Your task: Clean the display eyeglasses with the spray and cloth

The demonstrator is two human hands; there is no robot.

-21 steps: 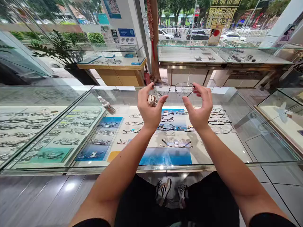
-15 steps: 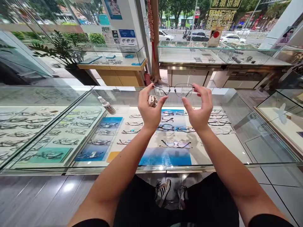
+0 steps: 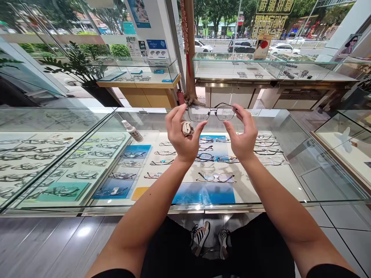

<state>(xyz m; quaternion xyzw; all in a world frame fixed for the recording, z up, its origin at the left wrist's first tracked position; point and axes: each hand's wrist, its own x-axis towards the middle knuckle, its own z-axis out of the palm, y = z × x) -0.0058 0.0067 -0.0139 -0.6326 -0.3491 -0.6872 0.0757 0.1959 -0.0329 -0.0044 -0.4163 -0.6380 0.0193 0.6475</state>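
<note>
A pair of thin dark-framed eyeglasses (image 3: 212,112) is held up above the glass display case, with printing visible on the lenses. My left hand (image 3: 182,135) grips the frame's left end with its fingers and also keeps a crumpled beige cloth (image 3: 187,128) in its palm. My right hand (image 3: 243,133) pinches the frame's right end near the hinge, its thumb below the lens. A white spray bottle (image 3: 132,130) stands on the case to the left of my left hand.
The glass case (image 3: 261,199) spans the view, with rows of eyeglasses inside. Beyond it are two more glass counters (image 3: 232,82), a potted plant (image 3: 82,73) and a wooden trunk (image 3: 190,58). Another case (image 3: 344,144) stands at the right.
The eyeglasses have tilted and turned a little, and one temple now shows above the right lens. Both my hands have shifted slightly left, still on the frame.
</note>
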